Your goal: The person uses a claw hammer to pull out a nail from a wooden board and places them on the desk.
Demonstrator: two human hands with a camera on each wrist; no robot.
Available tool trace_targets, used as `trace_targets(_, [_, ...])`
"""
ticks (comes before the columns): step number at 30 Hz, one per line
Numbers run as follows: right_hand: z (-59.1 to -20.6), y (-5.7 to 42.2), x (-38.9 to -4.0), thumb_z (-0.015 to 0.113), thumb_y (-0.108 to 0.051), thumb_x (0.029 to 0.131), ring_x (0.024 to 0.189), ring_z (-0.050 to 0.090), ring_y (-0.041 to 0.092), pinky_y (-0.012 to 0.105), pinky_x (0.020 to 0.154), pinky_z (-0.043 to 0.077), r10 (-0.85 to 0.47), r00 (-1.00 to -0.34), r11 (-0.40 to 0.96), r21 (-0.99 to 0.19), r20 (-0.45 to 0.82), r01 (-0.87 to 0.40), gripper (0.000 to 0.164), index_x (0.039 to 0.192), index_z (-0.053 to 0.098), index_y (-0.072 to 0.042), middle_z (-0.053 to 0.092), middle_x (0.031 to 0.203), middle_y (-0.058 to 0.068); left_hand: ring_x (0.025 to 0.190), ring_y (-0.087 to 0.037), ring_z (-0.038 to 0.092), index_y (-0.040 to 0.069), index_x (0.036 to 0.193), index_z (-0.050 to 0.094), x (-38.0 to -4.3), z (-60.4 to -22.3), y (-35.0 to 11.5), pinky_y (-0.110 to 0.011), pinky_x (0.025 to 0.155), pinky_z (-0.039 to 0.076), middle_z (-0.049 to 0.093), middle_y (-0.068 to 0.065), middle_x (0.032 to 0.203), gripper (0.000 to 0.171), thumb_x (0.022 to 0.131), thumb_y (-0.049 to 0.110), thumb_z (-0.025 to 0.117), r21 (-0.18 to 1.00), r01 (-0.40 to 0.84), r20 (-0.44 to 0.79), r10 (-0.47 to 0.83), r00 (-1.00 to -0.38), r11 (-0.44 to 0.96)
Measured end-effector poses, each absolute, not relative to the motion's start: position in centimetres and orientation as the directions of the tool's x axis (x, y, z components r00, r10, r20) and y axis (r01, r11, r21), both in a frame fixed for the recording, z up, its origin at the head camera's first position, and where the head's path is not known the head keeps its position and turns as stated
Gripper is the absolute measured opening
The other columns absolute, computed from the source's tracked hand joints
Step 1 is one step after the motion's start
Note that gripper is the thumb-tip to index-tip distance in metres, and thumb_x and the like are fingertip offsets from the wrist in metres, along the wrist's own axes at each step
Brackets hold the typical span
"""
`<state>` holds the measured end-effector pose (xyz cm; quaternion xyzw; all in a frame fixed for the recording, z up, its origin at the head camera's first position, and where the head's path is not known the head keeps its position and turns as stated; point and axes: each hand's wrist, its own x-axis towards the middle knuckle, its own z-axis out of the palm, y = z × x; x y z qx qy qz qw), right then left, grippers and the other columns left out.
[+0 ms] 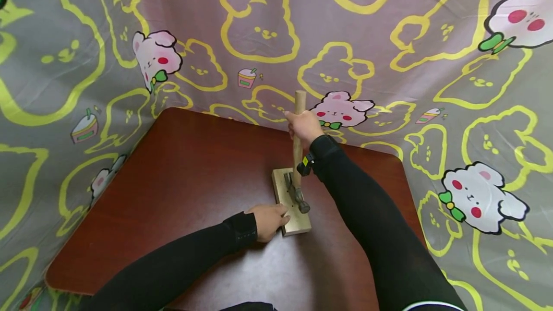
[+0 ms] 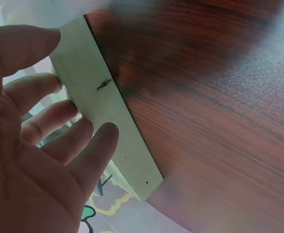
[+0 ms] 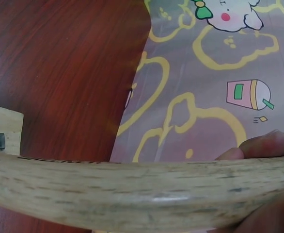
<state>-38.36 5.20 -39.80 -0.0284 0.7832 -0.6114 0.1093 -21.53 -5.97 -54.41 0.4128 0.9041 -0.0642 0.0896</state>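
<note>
A claw hammer stands almost upright on a pale wooden block (image 1: 298, 225), its metal head (image 1: 304, 206) down on the block's top and its wooden handle (image 1: 297, 155) rising. My right hand (image 1: 305, 126) grips that handle near its upper end; in the right wrist view the handle (image 3: 147, 187) crosses the bottom, with fingers (image 3: 268, 145) around it at right. The claw lies over the block's middle; whether it holds a nail cannot be told. My left hand (image 1: 267, 222) touches the block's near left edge. In the left wrist view its fingers lie fairly straight along the block (image 2: 103, 92).
A dark red-brown table (image 1: 207, 157) with rounded corners carries the block. Grey cloth (image 1: 268, 13) printed with yellow outlines and cartoon animals hangs around its back and sides.
</note>
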Motion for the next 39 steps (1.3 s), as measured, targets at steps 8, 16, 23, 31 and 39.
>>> trace_targets(8, [-39.6,5.4,-38.7,0.06,-0.031,0.097,0.059,0.045,0.023,0.033,0.055,0.038,-0.207,-0.966,0.244,-0.964,-0.154,0.102,0.036,0.074,0.046,-0.008,0.039,0.056,0.003,0.128,-0.017,0.045,0.021,0.142,0.052,-21.9,-54.2,-5.9,-0.023,0.095,0.042,0.05,0.001,0.124,0.049,0.094,0.024,0.06,-0.043,0.751,-0.253,0.721,-0.646,0.658])
trace_targets(16, [-39.6,5.1,-39.3,0.063,-0.03,0.096,0.056,0.044,0.022,0.033,0.053,0.038,-0.199,-0.964,0.198,-0.971,-0.174,0.135,0.031,0.084,0.05,-0.005,0.04,0.06,0.004,0.13,-0.019,0.045,0.02,0.14,0.054,-21.8,-53.6,-5.8,-0.024,0.096,0.043,0.049,0.001,0.131,0.05,0.091,0.023,0.063,-0.037,0.753,-0.256,0.723,-0.642,0.657])
trace_targets(23, [-40.0,4.9,-40.0,0.064,-0.03,0.095,0.055,0.045,0.021,0.032,0.051,0.038,-0.185,-0.967,0.225,-0.965,-0.178,0.135,0.031,0.082,0.051,-0.005,0.041,0.056,0.002,0.128,-0.018,0.047,0.02,0.139,0.056,-21.8,-53.8,-5.6,-0.024,0.096,0.043,0.052,0.001,0.125,0.047,0.092,0.023,0.062,-0.052,0.764,-0.225,0.738,-0.637,0.644])
trace_targets(31, [-40.0,4.5,-40.2,0.063,-0.029,0.096,0.06,0.042,0.024,0.033,0.053,0.035,-0.204,-0.961,0.186,-0.971,-0.185,0.147,0.029,0.087,0.048,-0.006,0.038,0.06,0.003,0.131,-0.02,0.045,0.018,0.139,0.055,-21.7,-53.9,-5.8,-0.027,0.098,0.042,0.049,-0.001,0.135,0.049,0.091,0.02,0.062,-0.026,0.741,-0.214,0.721,-0.659,0.671])
trace_targets(39, [-40.3,4.5,-40.6,0.062,-0.029,0.096,0.059,0.041,0.022,0.032,0.055,0.033,-0.208,-0.958,0.16,-0.973,-0.199,0.167,0.032,0.08,0.043,-0.008,0.033,0.06,0.003,0.127,-0.021,0.048,0.017,0.138,0.056,-21.9,-54.1,-6.0,-0.027,0.095,0.044,0.052,-0.002,0.127,0.054,0.088,0.031,0.069,-0.033,0.759,-0.213,0.737,-0.641,0.651])
